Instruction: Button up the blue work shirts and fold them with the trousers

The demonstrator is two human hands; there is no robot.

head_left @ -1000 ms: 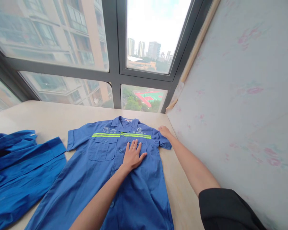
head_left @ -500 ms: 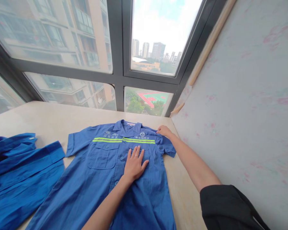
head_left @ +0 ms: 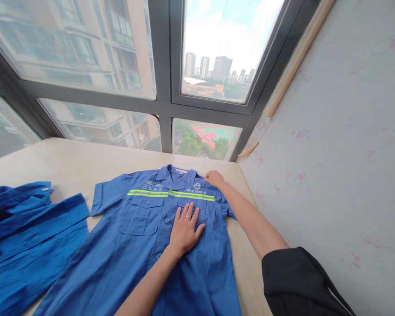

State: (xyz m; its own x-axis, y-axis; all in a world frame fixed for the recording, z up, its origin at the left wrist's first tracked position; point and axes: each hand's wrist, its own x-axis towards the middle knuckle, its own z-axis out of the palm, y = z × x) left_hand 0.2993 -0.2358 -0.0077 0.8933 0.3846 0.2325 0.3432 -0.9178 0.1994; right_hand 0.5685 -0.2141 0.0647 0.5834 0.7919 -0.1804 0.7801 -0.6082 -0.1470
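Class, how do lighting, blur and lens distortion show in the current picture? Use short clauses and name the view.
Head view: sky partly washed out to white; head view: soft light on the blue shirt, with gentle shading in its folds; head view: floral wall hazy, its pattern smeared; head view: window bars slanting, perhaps from a wide, tilted lens.

Your left hand hides part of a pocket, and your right arm covers some of a sleeve. The bottom edge cuts off the shirt, the left edge cuts the other blue cloth. The collar tag is too small to read.
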